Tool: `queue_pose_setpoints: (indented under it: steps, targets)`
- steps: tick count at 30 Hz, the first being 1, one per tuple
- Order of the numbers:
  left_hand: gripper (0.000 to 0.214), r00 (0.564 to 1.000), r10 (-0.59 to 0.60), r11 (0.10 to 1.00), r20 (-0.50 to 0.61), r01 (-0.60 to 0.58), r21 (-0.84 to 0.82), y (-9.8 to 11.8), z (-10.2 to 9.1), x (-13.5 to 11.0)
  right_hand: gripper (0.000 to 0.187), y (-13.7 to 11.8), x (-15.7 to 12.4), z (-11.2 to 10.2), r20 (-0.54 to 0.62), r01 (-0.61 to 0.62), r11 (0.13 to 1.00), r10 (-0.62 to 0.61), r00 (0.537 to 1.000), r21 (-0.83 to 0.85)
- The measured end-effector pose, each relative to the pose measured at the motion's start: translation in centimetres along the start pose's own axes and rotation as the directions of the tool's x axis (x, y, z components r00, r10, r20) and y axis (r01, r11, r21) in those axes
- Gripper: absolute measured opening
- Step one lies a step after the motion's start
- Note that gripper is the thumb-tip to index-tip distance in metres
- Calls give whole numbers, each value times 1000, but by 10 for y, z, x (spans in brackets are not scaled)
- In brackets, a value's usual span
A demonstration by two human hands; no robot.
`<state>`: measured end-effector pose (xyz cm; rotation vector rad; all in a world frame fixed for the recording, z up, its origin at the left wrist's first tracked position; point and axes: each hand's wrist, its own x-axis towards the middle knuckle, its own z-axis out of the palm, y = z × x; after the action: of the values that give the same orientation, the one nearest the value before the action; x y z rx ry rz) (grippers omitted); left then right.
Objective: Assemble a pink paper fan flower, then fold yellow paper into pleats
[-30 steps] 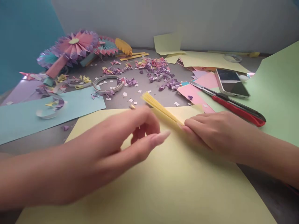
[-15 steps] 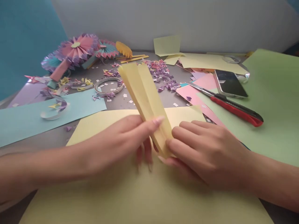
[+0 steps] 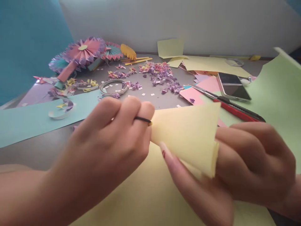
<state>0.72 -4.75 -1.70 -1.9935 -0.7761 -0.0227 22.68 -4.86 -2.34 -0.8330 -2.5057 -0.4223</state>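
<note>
A folded strip of pale yellow paper (image 3: 185,128) is held up between both hands, its broad face toward me and layered edges showing at its right end. My left hand (image 3: 115,135), with a dark ring on one finger, is closed around the strip's left end; its fingertips are hidden. On the other side, my right hand (image 3: 251,163) grips the right end, fingers bent behind it and thumb stretched along the lower edge. Beneath both hands lies a large yellow sheet (image 3: 145,194).
A red and black utility knife (image 3: 235,108) and a phone (image 3: 234,86) lie at right by a curling green sheet (image 3: 277,94). Left are a tape roll (image 3: 101,89), a blue sheet (image 3: 28,122) and pleated paper flowers (image 3: 83,51). Small paper pieces (image 3: 157,73) are scattered behind.
The yellow strip has turned from standing tilted upward to lying sideways between the hands. My left hand has closed around its end, and my right hand has shifted right and nearer.
</note>
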Motion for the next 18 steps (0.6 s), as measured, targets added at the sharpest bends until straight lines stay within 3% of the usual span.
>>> queue_pose_setpoints:
  steps: [3, 5, 10, 15, 18]
  targets:
    - [35, 996, 37, 999, -82, -38, -11, -3, -6, 8, 18, -5, 9, -9, -191, 65, 961, -119, 974, -268]
    - [36, 994, 55, 997, -89, -60, -54, -5, 2, 9, 10, -6, 8, -11, -138, 46, 942, -97, 986, -333]
    - [40, 978, 142, 966, -154, -171, -193, -1, 14, 7, 22, -4, -7, 0, 77, 101, 892, -74, 994, -440]
    - [27, 945, 262, 814, -195, -325, -481, 11, 13, 6, 31, -1, -10, 7, 184, 254, 908, -201, 962, -333]
    - [23, 947, 266, 760, -179, -320, -565, 14, 15, 4, 26, 6, -10, 11, 214, 332, 927, -293, 932, -174]
